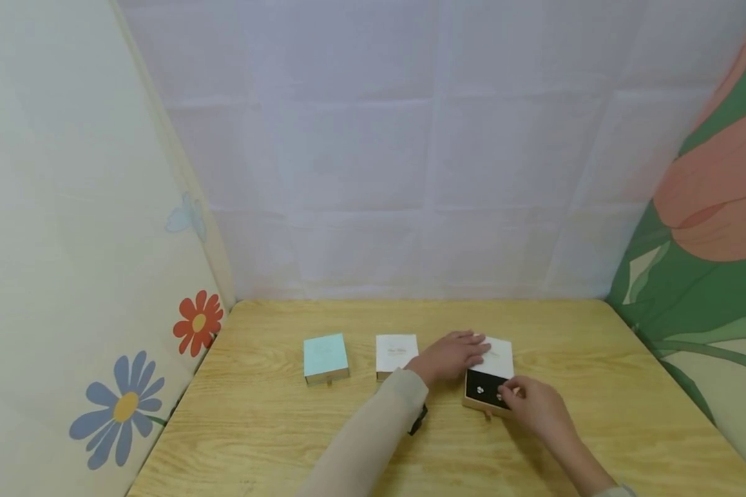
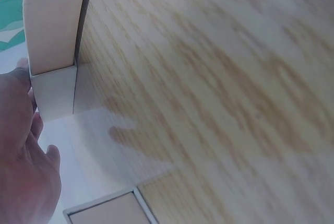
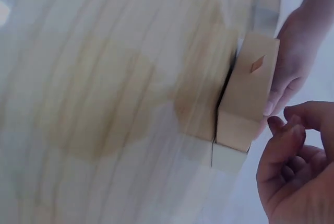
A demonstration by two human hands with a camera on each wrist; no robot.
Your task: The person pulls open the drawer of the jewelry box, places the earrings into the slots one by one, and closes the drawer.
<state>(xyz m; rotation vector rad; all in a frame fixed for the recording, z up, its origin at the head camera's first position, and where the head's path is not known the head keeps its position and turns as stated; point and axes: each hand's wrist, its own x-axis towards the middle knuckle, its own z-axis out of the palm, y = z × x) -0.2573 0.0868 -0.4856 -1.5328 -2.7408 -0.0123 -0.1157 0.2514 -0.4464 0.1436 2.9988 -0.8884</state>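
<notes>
On the right stands a white jewelry box (image 1: 499,355) with its black-lined drawer (image 1: 477,406) slid out toward me. One small shiny stud earring (image 1: 480,391) sits in the drawer's left part. My left hand (image 1: 452,355) rests with extended fingers on the left of the white cover. Over the drawer's right part, my right hand (image 1: 537,407) pinches a second small earring (image 1: 500,396) between thumb and forefinger. In the right wrist view, the drawer's outer side (image 3: 242,109) hides its contents, and the pinched earring cannot be made out.
Another white box (image 1: 396,351) is in the middle, partly behind my left forearm. A light blue box (image 1: 325,353) stands farther left. A dark object (image 1: 418,420) shows beside my left sleeve. All the boxes are on a wood-grain table (image 1: 255,414).
</notes>
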